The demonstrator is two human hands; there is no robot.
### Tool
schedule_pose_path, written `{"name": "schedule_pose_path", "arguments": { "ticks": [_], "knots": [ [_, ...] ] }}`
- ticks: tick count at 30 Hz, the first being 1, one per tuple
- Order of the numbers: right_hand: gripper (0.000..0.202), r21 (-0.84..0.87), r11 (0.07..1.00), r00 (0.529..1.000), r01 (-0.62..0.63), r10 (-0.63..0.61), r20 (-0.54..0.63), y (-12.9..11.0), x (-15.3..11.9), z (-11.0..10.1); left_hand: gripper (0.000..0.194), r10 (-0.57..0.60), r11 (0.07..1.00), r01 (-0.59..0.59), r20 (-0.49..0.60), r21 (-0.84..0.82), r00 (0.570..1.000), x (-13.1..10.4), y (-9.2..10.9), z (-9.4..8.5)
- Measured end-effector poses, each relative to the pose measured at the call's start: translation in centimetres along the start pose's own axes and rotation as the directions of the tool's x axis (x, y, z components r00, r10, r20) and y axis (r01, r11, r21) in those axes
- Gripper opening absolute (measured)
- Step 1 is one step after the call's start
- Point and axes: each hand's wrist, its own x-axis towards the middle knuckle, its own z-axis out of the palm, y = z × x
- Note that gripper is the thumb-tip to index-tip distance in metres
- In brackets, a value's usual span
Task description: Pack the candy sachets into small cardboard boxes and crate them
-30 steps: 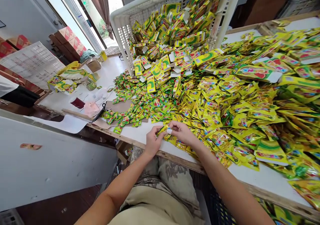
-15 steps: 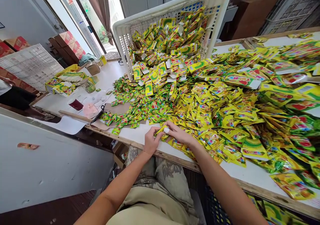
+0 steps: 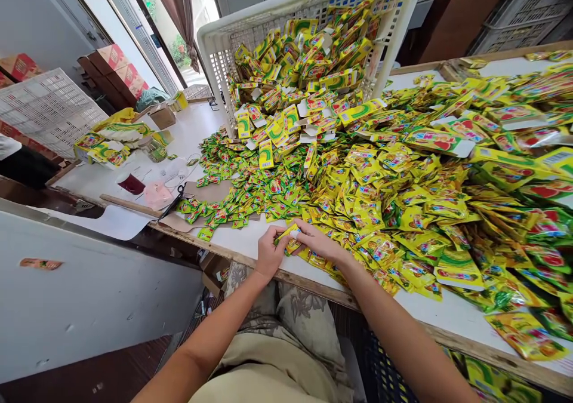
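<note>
Over the table's front edge, both my hands meet around a small yellow printed packet [image 3: 293, 245]. My left hand [image 3: 270, 254] pinches its left end between thumb and fingers. On the other side, my right hand [image 3: 319, 242] grips the packet, with a white patch at the thumb that I cannot make out. Just beyond lie small green sachets [image 3: 273, 195] in a loose heap. To the right spreads a large pile of yellow sachets [image 3: 364, 203]. Flattened or open yellow boxes [image 3: 265, 154] rest on top, between the heap and the basket.
A tipped white plastic basket [image 3: 210, 62] full of yellow boxes stands at the back. Black scissors [image 3: 173, 202], a dark red cup [image 3: 131, 184] and a pink cloth-like item [image 3: 157, 195] lie to the left. A wooden strip [image 3: 313, 282] edges the table [image 3: 250, 236].
My hands have turned the packet slightly, so more of its printed face shows. Both hands keep their hold. The camera view has shifted a little.
</note>
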Motion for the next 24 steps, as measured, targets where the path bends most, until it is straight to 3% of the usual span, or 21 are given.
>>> {"name": "schedule_pose_path", "arguments": {
  "ticks": [8,18,21,24],
  "knots": [
    [0.034,0.033,0.999,1.000,0.008,-0.008,0.004,-0.2,0.0,0.2,0.022,-0.010,1.000,0.009,-0.002,-0.011,1.000,0.1,0.1,-0.1],
    [0.051,0.003,0.998,0.994,0.068,-0.068,-0.088,0.3,0.3,0.4,0.024,-0.066,0.995,0.061,-0.050,-0.084,0.997,1.0,0.0,0.5],
    [0.048,0.043,0.995,0.987,0.089,-0.083,-0.141,0.0,-0.1,-0.1,0.024,-0.019,0.996,0.019,-0.006,-0.084,1.000,2.2,0.8,1.5],
    [0.045,0.133,0.987,0.975,0.089,-0.059,-0.214,0.2,-0.4,-0.9,0.027,0.084,0.994,-0.075,0.113,-0.076,0.990,4.5,2.3,1.5]
  ]
}}
